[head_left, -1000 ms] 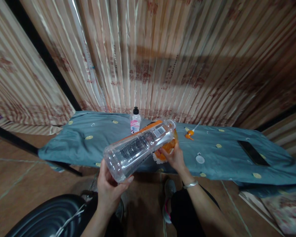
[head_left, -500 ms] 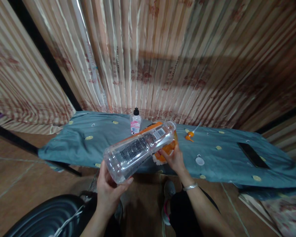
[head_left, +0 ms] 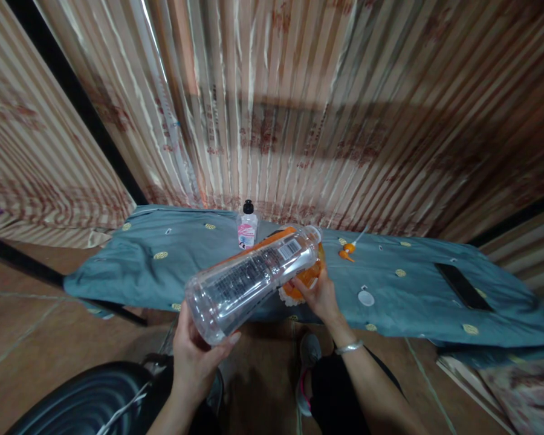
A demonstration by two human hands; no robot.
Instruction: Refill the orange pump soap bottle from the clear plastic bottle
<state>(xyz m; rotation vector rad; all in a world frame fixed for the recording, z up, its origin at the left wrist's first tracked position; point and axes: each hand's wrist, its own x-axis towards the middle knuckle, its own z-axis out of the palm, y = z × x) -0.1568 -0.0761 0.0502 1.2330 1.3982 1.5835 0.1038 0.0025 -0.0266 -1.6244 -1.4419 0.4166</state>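
Observation:
My left hand (head_left: 199, 350) grips the base of a large clear plastic bottle (head_left: 249, 281), which lies tilted with its neck up to the right. Its back shows dark print and a barcode, with an orange edge along the top. Under the neck, my right hand (head_left: 320, 296) is closed round an orange bottle (head_left: 310, 275), partly hidden by the clear one. Whether the clear bottle's mouth meets the orange bottle's opening I cannot tell. An orange pump top (head_left: 347, 249) with a white tube lies on the cloth to the right.
A small bottle (head_left: 247, 226) with black cap and pink label stands at the back of the teal cloth-covered table (head_left: 399, 302). A white disc (head_left: 365, 298) and a black phone (head_left: 463, 286) lie on the right. A black ridged stool (head_left: 86, 399) stands at lower left, before a striped curtain (head_left: 272, 121).
The clear bottle's base and my left hand have dropped slightly to the left. Both hands keep their hold, and the view has shifted a little.

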